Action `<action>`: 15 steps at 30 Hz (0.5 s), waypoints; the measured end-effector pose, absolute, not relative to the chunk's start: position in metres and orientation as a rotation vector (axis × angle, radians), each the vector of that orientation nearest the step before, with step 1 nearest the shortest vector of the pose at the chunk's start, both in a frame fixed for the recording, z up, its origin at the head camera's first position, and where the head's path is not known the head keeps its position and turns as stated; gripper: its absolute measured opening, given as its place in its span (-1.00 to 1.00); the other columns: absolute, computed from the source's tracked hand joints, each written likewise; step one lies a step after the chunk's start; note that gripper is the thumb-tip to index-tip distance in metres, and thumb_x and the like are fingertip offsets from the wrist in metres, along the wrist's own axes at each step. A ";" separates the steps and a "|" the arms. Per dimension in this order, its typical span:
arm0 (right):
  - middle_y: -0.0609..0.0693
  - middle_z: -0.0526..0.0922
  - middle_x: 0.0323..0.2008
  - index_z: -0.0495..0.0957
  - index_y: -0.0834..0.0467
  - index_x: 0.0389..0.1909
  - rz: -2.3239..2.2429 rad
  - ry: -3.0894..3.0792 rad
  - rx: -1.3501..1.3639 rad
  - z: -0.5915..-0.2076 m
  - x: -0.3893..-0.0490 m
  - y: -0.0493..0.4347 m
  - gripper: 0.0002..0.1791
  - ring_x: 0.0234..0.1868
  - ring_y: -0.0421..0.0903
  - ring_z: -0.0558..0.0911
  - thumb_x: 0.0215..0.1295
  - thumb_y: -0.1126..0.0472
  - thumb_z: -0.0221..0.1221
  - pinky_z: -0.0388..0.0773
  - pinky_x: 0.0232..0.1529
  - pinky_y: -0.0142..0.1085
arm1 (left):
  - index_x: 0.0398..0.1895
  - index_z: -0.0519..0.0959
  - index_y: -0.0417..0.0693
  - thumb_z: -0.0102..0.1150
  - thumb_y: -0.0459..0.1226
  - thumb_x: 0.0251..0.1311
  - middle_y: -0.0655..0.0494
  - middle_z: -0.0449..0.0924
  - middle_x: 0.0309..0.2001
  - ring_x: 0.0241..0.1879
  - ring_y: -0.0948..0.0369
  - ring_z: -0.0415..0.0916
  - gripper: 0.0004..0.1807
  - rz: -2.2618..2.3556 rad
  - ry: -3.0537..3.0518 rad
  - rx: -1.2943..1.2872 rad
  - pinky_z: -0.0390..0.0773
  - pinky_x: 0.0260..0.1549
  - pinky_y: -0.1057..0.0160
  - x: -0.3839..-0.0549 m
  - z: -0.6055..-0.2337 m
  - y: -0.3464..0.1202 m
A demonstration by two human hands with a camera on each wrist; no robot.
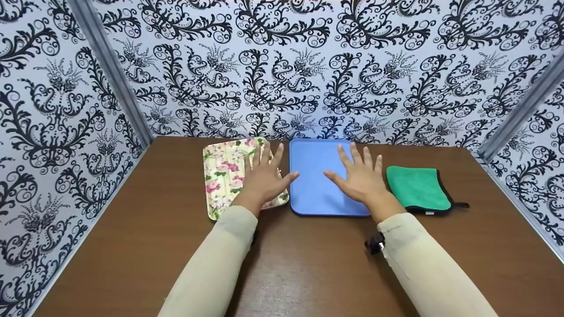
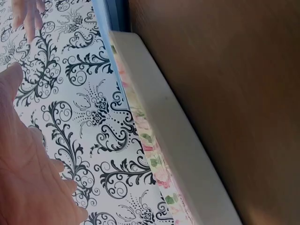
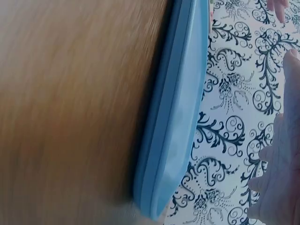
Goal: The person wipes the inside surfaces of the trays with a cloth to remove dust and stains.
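My left hand (image 1: 263, 179) is held over the right part of a floral-patterned tray (image 1: 222, 171), its fingers straight and spread. Over the right side of a plain blue tray (image 1: 315, 189) is my right hand (image 1: 362, 178), also with fingers spread wide. Neither hand holds anything. In the left wrist view, the palm of the left hand (image 2: 33, 173) stands above the floral tray's pale outer side (image 2: 164, 112), with a gap between them. The right wrist view likewise has the right hand (image 3: 279, 154) apart from the blue tray's edge (image 3: 171, 122).
A green cloth (image 1: 418, 189) with black edging and a loop lies folded to the right of the blue tray. Everything rests on a brown wooden table (image 1: 291, 268). Black-and-white patterned walls (image 1: 282, 75) enclose the table at the back and sides.
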State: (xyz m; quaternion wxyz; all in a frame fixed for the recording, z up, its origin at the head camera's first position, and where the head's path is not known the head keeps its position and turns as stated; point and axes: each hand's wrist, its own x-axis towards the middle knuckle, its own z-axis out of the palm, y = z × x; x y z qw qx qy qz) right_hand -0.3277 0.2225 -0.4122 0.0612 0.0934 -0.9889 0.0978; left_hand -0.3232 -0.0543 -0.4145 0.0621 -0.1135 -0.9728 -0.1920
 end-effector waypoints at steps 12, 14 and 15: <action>0.20 -0.32 0.68 -0.38 -0.17 0.68 0.334 -3.016 0.200 -0.415 -0.325 0.258 0.07 0.63 0.46 -0.30 0.35 -0.67 -0.38 -0.52 0.48 0.48 | 0.69 -0.30 0.34 -0.25 0.48 0.36 -0.03 -0.51 0.69 0.67 -0.11 -0.55 0.00 -0.639 -2.953 -0.265 -0.50 0.58 -0.30 -0.326 -0.413 -0.082; 0.22 -0.33 0.68 -0.38 -0.16 0.68 0.346 -3.023 0.186 -0.416 -0.325 0.265 0.07 0.63 0.47 -0.31 0.35 -0.67 -0.37 -0.51 0.47 0.50 | 0.69 -0.29 0.34 -0.26 0.49 0.35 -0.03 -0.51 0.70 0.68 -0.12 -0.53 0.01 -0.632 -2.954 -0.245 -0.48 0.58 -0.31 -0.326 -0.414 -0.088; 0.22 -0.33 0.68 -0.39 -0.15 0.68 0.357 -3.027 0.177 -0.416 -0.325 0.268 0.08 0.62 0.48 -0.32 0.35 -0.67 -0.37 -0.51 0.46 0.51 | 0.70 -0.28 0.32 -0.25 0.48 0.35 -0.03 -0.49 0.70 0.68 -0.13 -0.50 0.01 -0.633 -2.950 -0.233 -0.47 0.58 -0.31 -0.326 -0.414 -0.090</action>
